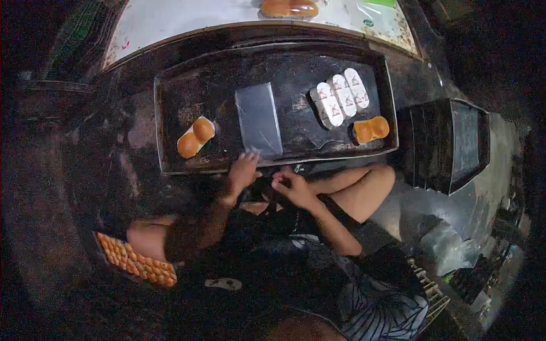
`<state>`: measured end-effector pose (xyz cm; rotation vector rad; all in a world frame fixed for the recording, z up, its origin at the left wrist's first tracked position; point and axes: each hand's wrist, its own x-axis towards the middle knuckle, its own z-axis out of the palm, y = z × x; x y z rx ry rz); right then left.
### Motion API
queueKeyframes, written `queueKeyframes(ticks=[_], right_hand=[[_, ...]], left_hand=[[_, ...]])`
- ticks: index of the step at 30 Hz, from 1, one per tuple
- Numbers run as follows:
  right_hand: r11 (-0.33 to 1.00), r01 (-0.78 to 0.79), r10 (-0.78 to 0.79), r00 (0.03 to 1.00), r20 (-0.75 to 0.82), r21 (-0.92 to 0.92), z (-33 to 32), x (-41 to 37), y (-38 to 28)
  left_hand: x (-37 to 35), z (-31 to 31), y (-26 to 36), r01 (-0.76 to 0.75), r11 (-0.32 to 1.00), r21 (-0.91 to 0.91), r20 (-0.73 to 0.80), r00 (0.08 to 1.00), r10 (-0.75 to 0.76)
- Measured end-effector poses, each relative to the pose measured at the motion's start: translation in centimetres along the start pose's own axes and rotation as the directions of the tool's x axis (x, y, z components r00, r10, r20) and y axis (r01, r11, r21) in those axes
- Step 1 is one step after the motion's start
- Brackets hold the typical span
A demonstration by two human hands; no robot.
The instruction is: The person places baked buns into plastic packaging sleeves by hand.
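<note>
My left hand reaches over the near rim of a dark metal tray, fingers stretched out at the lower end of a stack of clear plastic bags. Its fingertips are slightly blurred. Just right of it, my right hand hovers in front of the rim with thumb and fingers pinched together; what is between them is too small to make out. Inside the tray, a joined pair of buns lies at the left and another bun pair at the right. Stacked white paper strips with red print lie beyond the right pair.
A white table holding more buns stands beyond the tray. Low at the left is a tray full of buns. Stacked dark trays stand at the right, with crumpled clear plastic below them.
</note>
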<state>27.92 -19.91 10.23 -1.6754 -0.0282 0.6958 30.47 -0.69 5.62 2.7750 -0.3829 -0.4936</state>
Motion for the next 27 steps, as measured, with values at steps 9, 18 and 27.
queueKeyframes(ticks=[9, 18, 27], right_hand=[[0.96, 0.158, -0.141, 0.986, 0.088, -0.23, 0.5, -1.5, 0.5], [0.947, 0.154, -0.209, 0.962, -0.176, -0.284, 0.4, -1.8, -2.1], [0.501, -0.257, 0.139, 0.966, 0.216, 0.826, -4.5, 1.5, -3.8]], left_hand=[[0.3, -1.3, 0.9, 0.0, 0.985, -0.171, 0.143, 0.989, 0.025], [0.3, -5.5, 4.6, 0.048, 0.839, -0.542, -0.01, 0.998, -0.063], [-0.7, -7.8, 9.8, -0.112, 0.829, -0.549, -0.464, 0.865, -0.19]])
